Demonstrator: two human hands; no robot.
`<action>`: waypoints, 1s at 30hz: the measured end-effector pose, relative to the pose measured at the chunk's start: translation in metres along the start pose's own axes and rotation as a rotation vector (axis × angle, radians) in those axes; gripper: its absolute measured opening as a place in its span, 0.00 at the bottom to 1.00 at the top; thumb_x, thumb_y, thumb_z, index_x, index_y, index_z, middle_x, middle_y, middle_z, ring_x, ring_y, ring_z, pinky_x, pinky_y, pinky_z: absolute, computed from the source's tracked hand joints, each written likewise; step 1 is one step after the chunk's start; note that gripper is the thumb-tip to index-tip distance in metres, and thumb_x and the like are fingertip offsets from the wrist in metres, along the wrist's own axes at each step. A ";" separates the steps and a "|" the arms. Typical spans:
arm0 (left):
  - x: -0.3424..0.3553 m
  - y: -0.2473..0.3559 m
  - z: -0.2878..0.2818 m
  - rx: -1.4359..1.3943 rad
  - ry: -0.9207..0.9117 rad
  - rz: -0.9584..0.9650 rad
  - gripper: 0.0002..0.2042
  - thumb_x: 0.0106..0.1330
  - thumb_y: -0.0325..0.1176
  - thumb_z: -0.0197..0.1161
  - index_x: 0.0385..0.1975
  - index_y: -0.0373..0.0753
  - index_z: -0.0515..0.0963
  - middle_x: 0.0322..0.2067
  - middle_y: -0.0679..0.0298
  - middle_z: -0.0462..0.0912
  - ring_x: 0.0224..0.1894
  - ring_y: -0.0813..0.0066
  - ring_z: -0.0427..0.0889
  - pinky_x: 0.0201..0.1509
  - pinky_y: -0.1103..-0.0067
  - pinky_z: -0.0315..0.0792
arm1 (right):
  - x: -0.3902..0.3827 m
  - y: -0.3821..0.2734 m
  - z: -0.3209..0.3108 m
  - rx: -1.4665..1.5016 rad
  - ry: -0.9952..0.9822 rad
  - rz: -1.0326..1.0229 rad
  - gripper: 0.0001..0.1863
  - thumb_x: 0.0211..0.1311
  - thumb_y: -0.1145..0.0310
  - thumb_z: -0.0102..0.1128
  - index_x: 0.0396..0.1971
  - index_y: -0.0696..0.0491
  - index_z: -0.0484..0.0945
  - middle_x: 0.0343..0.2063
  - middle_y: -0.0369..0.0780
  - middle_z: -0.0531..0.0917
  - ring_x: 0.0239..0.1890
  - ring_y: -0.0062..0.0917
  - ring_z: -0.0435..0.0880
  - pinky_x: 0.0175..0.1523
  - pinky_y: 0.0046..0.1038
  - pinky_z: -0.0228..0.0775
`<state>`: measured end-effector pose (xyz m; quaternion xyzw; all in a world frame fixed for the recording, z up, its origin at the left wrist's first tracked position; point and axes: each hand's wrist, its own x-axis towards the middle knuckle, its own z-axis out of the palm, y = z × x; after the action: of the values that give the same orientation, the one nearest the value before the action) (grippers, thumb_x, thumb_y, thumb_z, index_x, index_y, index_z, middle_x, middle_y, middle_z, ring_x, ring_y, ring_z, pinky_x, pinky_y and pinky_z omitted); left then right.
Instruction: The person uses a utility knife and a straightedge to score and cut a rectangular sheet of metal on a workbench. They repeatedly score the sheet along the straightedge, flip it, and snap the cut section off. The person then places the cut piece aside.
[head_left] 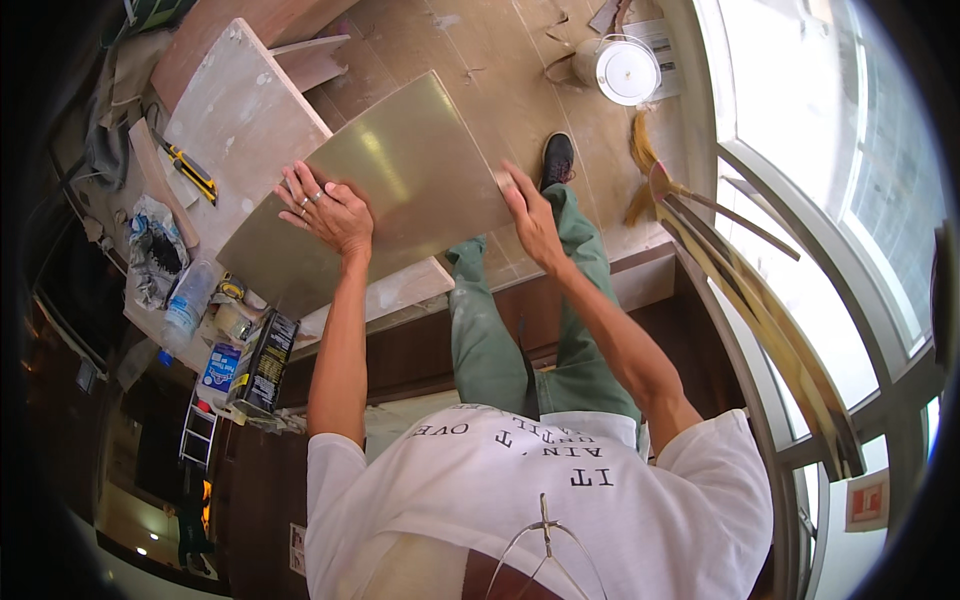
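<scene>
From head height, one wide fisheye view looks steeply down, close above the left hand [337,212] and right hand [534,222].

This looks like a room under renovation, used as a makeshift workshop. The plank-patterned floor [420,55] is smeared and littered with scraps, with a lidded white bucket [627,72] and a straw broom [658,182] on it. A pale, spattered board [240,110] serves as a worktop — a yellow-and-black utility knife [192,172], a plastic bottle [188,305] and a dark rectangular can [263,362] crowd it. Long wood strips [760,310] lean by tall windows [820,80].
</scene>
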<state>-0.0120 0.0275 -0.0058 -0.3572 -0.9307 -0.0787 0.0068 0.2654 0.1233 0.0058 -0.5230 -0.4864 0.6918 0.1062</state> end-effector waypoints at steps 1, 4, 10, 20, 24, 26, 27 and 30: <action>0.002 0.001 0.000 -0.004 0.006 0.005 0.30 0.71 0.39 0.44 0.74 0.44 0.60 0.75 0.57 0.58 0.78 0.48 0.48 0.76 0.41 0.36 | 0.027 -0.019 0.004 -0.032 -0.001 -0.056 0.30 0.77 0.52 0.47 0.69 0.56 0.67 0.68 0.48 0.71 0.70 0.38 0.69 0.73 0.34 0.57; 0.008 0.009 0.004 -0.033 -0.013 0.029 0.30 0.71 0.39 0.44 0.74 0.43 0.61 0.75 0.57 0.58 0.79 0.49 0.47 0.76 0.41 0.35 | 0.147 -0.101 0.020 0.016 -0.007 -0.283 0.30 0.77 0.50 0.47 0.69 0.55 0.67 0.68 0.50 0.70 0.70 0.40 0.69 0.73 0.34 0.57; 0.000 0.001 -0.002 -0.023 0.006 -0.009 0.29 0.71 0.38 0.44 0.73 0.43 0.61 0.75 0.56 0.58 0.79 0.49 0.47 0.76 0.42 0.34 | 0.034 -0.031 0.006 -0.062 -0.006 -0.173 0.29 0.78 0.53 0.47 0.69 0.57 0.66 0.67 0.48 0.71 0.72 0.39 0.67 0.75 0.36 0.54; 0.008 0.008 0.001 -0.003 -0.002 0.006 0.30 0.70 0.39 0.44 0.73 0.43 0.62 0.74 0.57 0.59 0.78 0.48 0.48 0.75 0.40 0.38 | 0.103 -0.078 0.019 -0.063 0.039 -0.287 0.26 0.78 0.55 0.48 0.68 0.53 0.68 0.64 0.49 0.75 0.67 0.39 0.73 0.71 0.34 0.60; 0.004 0.000 -0.003 0.014 0.020 -0.003 0.29 0.71 0.40 0.43 0.73 0.43 0.62 0.74 0.57 0.59 0.78 0.47 0.49 0.75 0.40 0.40 | 0.007 -0.006 -0.001 -0.067 0.023 -0.128 0.25 0.78 0.56 0.48 0.68 0.50 0.69 0.65 0.47 0.76 0.65 0.38 0.76 0.68 0.36 0.64; 0.001 0.000 -0.002 0.022 0.006 -0.001 0.28 0.72 0.40 0.42 0.73 0.42 0.63 0.74 0.56 0.60 0.78 0.46 0.50 0.74 0.40 0.41 | 0.035 -0.038 0.008 -0.014 0.019 -0.105 0.25 0.77 0.56 0.48 0.68 0.51 0.69 0.65 0.47 0.75 0.65 0.39 0.76 0.68 0.36 0.64; 0.001 0.003 0.000 0.006 0.009 0.007 0.28 0.72 0.40 0.42 0.73 0.42 0.63 0.74 0.56 0.60 0.77 0.46 0.50 0.74 0.40 0.41 | 0.069 -0.061 0.016 -0.009 0.013 -0.167 0.27 0.77 0.55 0.49 0.68 0.52 0.68 0.66 0.47 0.74 0.67 0.39 0.72 0.70 0.35 0.61; 0.013 0.013 0.003 -0.002 -0.010 0.021 0.28 0.73 0.41 0.42 0.73 0.42 0.63 0.74 0.55 0.59 0.77 0.45 0.50 0.75 0.40 0.41 | 0.166 -0.121 0.023 0.037 -0.040 -0.307 0.28 0.77 0.53 0.47 0.69 0.54 0.67 0.67 0.47 0.72 0.70 0.40 0.69 0.72 0.35 0.58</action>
<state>-0.0124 0.0462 -0.0057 -0.3674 -0.9268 -0.0778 0.0026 0.1314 0.2797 -0.0030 -0.4266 -0.5498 0.6866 0.2108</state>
